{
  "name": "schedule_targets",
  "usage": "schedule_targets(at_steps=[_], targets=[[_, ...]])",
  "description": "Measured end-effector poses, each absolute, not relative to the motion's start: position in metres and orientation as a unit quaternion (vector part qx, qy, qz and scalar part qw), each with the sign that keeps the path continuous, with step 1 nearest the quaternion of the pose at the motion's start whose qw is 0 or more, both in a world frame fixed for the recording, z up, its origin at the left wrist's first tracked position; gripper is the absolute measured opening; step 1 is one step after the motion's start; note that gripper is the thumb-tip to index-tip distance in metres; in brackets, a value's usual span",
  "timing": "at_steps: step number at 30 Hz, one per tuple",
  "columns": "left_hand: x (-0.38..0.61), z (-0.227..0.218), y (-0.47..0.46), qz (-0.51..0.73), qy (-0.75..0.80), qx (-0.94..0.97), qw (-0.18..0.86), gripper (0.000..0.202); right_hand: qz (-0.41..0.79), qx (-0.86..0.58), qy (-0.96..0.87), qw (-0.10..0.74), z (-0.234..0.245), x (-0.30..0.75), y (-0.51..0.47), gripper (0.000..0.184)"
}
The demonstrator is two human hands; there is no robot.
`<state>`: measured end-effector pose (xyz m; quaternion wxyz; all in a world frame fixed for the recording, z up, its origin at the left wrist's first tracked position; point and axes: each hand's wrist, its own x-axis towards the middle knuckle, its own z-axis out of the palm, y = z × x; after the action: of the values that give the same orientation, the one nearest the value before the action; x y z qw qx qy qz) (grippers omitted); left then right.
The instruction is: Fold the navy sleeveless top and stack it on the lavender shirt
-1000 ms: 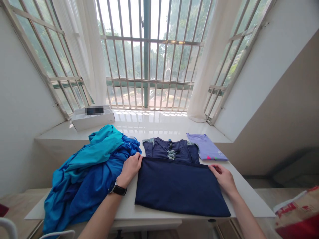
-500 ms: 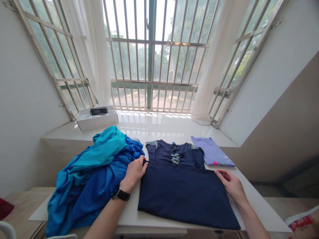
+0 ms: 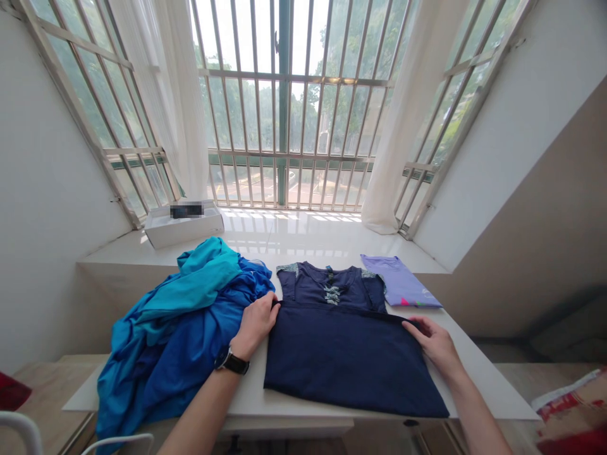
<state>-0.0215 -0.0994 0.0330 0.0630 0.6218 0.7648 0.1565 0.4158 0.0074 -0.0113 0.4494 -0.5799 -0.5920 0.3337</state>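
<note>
A navy shirt (image 3: 348, 360) lies on the white table (image 3: 493, 379), its lower part folded up over the chest. The collar and patterned sleeve ends show above the fold, with patterned bows at the neckline. My left hand (image 3: 260, 319), a black-strapped watch on its wrist, pinches the left corner of the folded edge. At the right corner of that edge, my right hand (image 3: 430, 338) grips the cloth between thumb and fingers. Left of the shirt is a crumpled heap of blue and teal clothing (image 3: 190, 328), close to my left hand. A folded lilac garment (image 3: 401, 283) lies at the back right.
An open white box (image 3: 184, 230) with a dark, blurred item in it stands on the white window sill (image 3: 284, 237). Behind are barred windows with white curtains (image 3: 386, 158). A white chair-like rail (image 3: 21, 426) shows at the lower left, a red-and-beige bag (image 3: 573, 404) at the lower right.
The view has shifted slightly, so the table things sit a little higher in the picture. Both hands still hold the folded edge, and the shirt looks nearly the same.
</note>
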Motion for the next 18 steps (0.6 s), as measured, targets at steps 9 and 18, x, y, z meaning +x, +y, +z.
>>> schedule_targets(at_steps=[9,18], targets=[[-0.0221,0.0308,-0.1016,0.182,0.757,0.625,0.049,0.014,0.326,-0.571,-0.604,0.45,-0.0192,0.4195,0.0095,0.045],[-0.0213,0.031,-0.1016,0.19,0.762,0.617,0.054,0.014,0.33,-0.56,-0.602,0.463,-0.0206,0.4215,0.0098,0.042]])
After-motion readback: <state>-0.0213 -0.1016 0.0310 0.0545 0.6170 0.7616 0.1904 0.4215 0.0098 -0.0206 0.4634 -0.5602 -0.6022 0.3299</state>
